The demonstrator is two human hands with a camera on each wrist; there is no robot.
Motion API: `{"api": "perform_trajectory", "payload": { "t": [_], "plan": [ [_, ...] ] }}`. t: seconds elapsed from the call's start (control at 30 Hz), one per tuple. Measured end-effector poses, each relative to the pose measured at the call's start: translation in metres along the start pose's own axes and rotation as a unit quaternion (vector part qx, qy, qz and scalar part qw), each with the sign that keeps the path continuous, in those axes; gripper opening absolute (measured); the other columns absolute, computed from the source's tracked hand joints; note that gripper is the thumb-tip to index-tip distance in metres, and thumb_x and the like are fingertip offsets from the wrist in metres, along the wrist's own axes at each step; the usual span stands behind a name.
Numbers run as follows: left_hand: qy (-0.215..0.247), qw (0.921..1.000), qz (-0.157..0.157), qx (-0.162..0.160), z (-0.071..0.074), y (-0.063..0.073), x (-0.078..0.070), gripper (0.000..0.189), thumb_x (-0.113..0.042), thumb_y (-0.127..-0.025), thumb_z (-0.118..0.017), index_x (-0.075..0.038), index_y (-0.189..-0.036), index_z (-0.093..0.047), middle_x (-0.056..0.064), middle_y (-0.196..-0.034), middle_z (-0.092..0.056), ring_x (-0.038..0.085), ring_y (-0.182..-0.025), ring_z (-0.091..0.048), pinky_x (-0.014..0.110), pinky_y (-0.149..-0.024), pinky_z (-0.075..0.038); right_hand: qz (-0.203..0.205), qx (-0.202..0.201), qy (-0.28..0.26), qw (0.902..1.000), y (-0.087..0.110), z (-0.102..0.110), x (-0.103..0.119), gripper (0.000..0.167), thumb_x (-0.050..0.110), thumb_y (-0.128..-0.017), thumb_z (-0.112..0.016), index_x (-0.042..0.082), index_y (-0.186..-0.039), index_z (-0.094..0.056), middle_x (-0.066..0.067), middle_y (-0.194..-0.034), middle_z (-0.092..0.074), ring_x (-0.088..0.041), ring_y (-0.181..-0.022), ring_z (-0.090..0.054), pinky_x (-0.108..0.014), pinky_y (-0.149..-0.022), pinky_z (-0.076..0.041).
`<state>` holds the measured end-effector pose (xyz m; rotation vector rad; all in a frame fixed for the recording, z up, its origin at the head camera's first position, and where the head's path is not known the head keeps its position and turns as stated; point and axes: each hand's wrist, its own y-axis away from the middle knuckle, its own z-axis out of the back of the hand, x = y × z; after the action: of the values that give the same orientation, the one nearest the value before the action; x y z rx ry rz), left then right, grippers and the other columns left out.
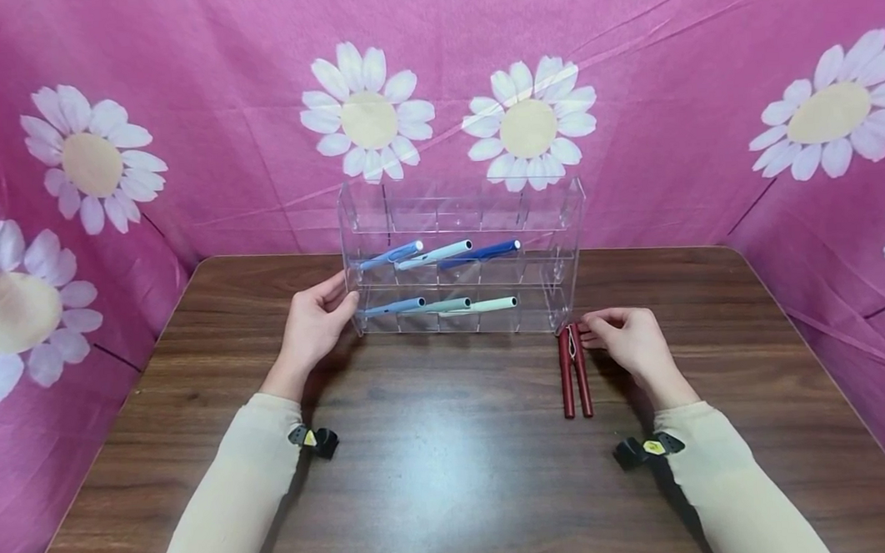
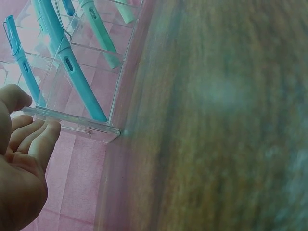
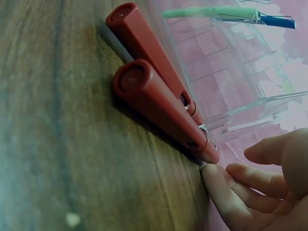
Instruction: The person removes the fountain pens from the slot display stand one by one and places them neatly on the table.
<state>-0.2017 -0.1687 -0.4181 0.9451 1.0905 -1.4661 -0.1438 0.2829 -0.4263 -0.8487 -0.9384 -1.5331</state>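
A clear acrylic pen rack [image 1: 540,281] stands near the far side of the table. My left hand [image 1: 315,321] pinches its left side wall, the thumb inside and the fingers outside in the left wrist view. A light blue pen [image 2: 77,79] lies slanted in the rack close to that hand. Two dark red pens [image 1: 566,378] lie side by side on the table by the rack's front right corner, clips facing each other. My right hand [image 1: 629,342] is just right of their far ends, fingers loosely bent, with one fingertip right at a pen's end [image 3: 209,155] and the thumb apart.
On the rack's middle tier rest a blue pen [image 1: 390,255], a pale blue pen [image 1: 434,254] and a dark blue pen [image 1: 482,253]. Below them sit a green pen [image 1: 447,305] and a mint pen [image 1: 492,306]. Pink flowered cloth [image 1: 254,111] hangs behind the wooden table [image 1: 438,477].
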Motion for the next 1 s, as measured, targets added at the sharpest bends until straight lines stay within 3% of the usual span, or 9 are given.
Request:
{"api": "perform_trajectory", "payload": {
  "t": [0.33,0.47,0.6,0.7,0.8,1.0],
  "plan": [
    [0.006,1.0,-0.006,-0.002,-0.001,-0.002,0.003,0.046,0.0,-0.102,-0.064,0.008,-0.147,-0.06,0.028,-0.142,-0.065,0.037,-0.133,-0.064,0.006,-0.094,-0.054,0.009,0.008,-0.073,0.9972,0.004,0.009,0.001,0.039,0.002,-0.11,-0.053,-0.029,-0.132,-0.056,-0.005,-0.099,-0.081,0.0,-0.081,-0.076,-0.024,-0.08,-0.068],
    [0.011,0.9999,0.001,0.002,0.0,-0.001,0.003,0.047,0.0,-0.103,-0.064,0.008,-0.148,-0.059,0.028,-0.143,-0.064,0.039,-0.135,-0.063,0.006,-0.095,-0.054,0.018,0.02,-0.134,0.9906,0.011,0.014,0.003,0.039,0.002,-0.11,-0.053,-0.03,-0.131,-0.055,0.002,-0.093,-0.082,-0.005,-0.081,-0.079,-0.025,-0.08,-0.068],
    [0.014,0.9999,0.005,0.003,0.0,0.0,0.002,0.047,0.001,-0.102,-0.064,0.008,-0.149,-0.058,0.029,-0.144,-0.063,0.04,-0.137,-0.062,0.006,-0.096,-0.053,0.028,0.023,-0.196,0.9799,0.016,0.017,0.005,0.021,0.005,-0.109,-0.059,-0.009,-0.116,-0.074,0.001,-0.09,-0.083,-0.01,-0.081,-0.081,-0.026,-0.079,-0.068],
    [0.013,0.9999,0.005,0.001,0.0,0.0,0.002,0.047,0.002,-0.102,-0.064,0.009,-0.149,-0.058,0.029,-0.145,-0.063,0.04,-0.138,-0.061,0.006,-0.096,-0.053,0.036,0.015,-0.201,0.9788,0.019,0.018,0.008,0.017,0.009,-0.108,-0.063,0.005,-0.106,-0.079,0.001,-0.091,-0.084,-0.01,-0.081,-0.081,-0.026,-0.079,-0.068],
    [0.01,0.9999,0.005,0.001,0.0,0.0,0.002,0.048,0.002,-0.102,-0.064,0.009,-0.149,-0.058,0.029,-0.145,-0.063,0.04,-0.138,-0.061,0.006,-0.097,-0.053,0.046,0.006,-0.195,0.9798,0.021,0.018,0.012,0.017,0.011,-0.108,-0.064,0.001,-0.11,-0.078,0.001,-0.091,-0.084,-0.011,-0.081,-0.082,-0.028,-0.079,-0.068],
    [0.008,1.0,0.002,-0.003,-0.001,0.0,0.003,0.048,0.003,-0.101,-0.064,0.009,-0.148,-0.058,0.029,-0.143,-0.063,0.041,-0.137,-0.062,0.007,-0.097,-0.053,0.09,-0.005,-0.218,0.9717,0.021,0.017,0.017,0.019,0.007,-0.108,-0.064,0.012,-0.101,-0.081,0.0,-0.091,-0.084,-0.012,-0.082,-0.083,-0.028,-0.079,-0.067]
  ]
}}
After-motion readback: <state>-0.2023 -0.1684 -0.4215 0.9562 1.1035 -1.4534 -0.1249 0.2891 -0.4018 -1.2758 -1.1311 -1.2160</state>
